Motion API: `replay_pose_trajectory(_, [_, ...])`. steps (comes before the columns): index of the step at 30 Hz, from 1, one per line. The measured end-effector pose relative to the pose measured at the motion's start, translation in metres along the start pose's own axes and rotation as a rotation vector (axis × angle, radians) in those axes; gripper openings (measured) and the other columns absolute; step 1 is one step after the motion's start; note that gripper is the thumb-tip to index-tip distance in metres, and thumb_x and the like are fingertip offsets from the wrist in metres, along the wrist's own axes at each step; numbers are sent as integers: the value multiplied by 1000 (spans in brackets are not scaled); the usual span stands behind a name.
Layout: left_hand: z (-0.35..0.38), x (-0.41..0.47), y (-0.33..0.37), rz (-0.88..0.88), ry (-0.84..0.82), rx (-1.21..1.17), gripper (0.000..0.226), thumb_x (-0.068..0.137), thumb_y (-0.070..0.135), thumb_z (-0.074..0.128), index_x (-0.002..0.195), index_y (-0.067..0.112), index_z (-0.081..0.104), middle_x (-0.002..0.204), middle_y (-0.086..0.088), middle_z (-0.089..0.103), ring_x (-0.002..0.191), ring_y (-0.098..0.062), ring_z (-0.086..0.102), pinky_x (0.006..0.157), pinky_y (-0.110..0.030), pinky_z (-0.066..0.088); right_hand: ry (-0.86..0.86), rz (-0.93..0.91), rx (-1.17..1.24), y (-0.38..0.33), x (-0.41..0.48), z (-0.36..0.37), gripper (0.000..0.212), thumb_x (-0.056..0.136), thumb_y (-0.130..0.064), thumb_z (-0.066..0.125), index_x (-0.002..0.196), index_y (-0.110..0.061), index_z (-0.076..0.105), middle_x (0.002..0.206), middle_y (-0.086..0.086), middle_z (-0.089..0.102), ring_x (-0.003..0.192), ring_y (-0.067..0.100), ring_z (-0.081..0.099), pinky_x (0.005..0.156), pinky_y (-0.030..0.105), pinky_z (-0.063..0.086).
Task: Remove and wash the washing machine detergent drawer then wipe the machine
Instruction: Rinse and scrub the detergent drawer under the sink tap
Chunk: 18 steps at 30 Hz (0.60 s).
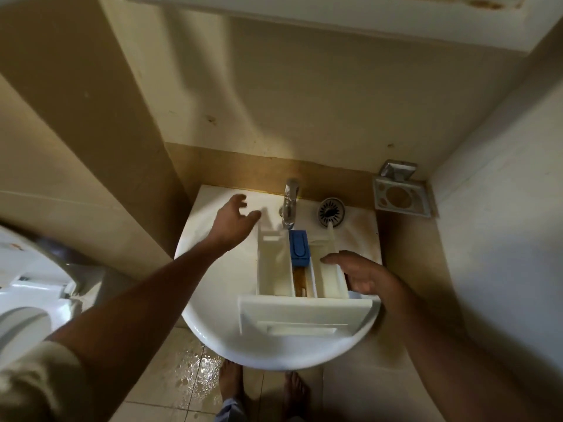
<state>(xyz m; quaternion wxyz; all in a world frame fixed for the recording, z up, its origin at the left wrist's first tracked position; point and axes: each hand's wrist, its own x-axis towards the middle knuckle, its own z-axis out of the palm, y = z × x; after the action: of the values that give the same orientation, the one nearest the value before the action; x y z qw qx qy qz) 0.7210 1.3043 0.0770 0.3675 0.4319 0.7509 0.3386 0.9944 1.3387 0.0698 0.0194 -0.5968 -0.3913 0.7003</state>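
From the head camera, looking steeply down, the white detergent drawer [304,278] lies across a white wash basin [219,333] fixed against a beige wall. Its front panel faces the person and overhangs the basin's near rim; its far end reaches under the chrome tap [290,202]. The drawer has three long compartments: a blue insert [299,247] sits in the far part of the middle one, and brownish residue shows in the near part of that same channel.

The right hand [362,277] is at the drawer's right side, palm against the side wall, with the thumb laid over the right-hand compartment; the other fingers are under or behind the drawer, so how tightly they grip cannot be told. The left hand [234,222] hovers over the basin's back ledge, left of the tap, fingers spread and loosely curled, holding nothing and touching neither tap nor drawer.

A round metal drain strainer [331,211] rests on the ledge right of the tap. Beside it, a soap holder [402,196] is mounted in the corner. Below the basin the tiled floor [195,373] is wet (it glints), and two bare feet [231,382] stand there. Part of a toilet [27,303] shows at left.
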Motion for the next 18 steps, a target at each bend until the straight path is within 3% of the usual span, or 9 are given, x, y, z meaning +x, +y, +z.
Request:
replay_pose_trajectory(4, [-5, -22, -34, -322, -269, -221, 58, 92, 45, 69, 139, 13, 56, 134, -9, 61, 115, -28, 62, 89, -39, 57, -142, 32, -205, -14, 9, 13, 30, 94, -22, 61, 121, -8, 63, 113, 16, 71, 109, 33, 66, 100, 49, 49])
replay_pose_trajectory(8, [-9, -31, -48, -393, -363, -375, 35, 94, 32, 69, 118, 7, 71, 120, -17, 71, 107, -33, 70, 92, -47, 60, -159, 38, -374, -38, 11, 22, 38, 91, -24, 68, 125, -8, 59, 111, 12, 72, 103, 28, 69, 97, 48, 51])
replay_pose_trajectory(11, [-12, -36, -54, -492, -496, -456, 33, 96, 20, 67, 120, -3, 68, 124, -24, 66, 98, -38, 73, 95, -50, 58, -74, 27, -532, -50, 16, 15, 51, 90, -33, 69, 130, -7, 51, 110, 9, 70, 96, 23, 68, 90, 40, 55])
replay_pose_trajectory(14, [-7, -47, -45, -550, -572, -531, 35, 97, 10, 64, 126, -9, 60, 129, -25, 59, 98, -39, 71, 87, -46, 62, -4, 26, -836, -59, 18, 11, 67, 89, -45, 66, 139, -9, 41, 119, 8, 59, 96, 20, 62, 80, 31, 53])
replay_pose_trajectory(18, [-1, -63, -33, -602, -607, -603, 34, 96, -1, 57, 128, -13, 55, 135, -30, 51, 100, -46, 66, 78, -45, 64, 29, 8, -1127, -67, 22, 8, 70, 81, -56, 70, 128, -9, 48, 113, 8, 62, 94, 22, 66, 74, 32, 57])
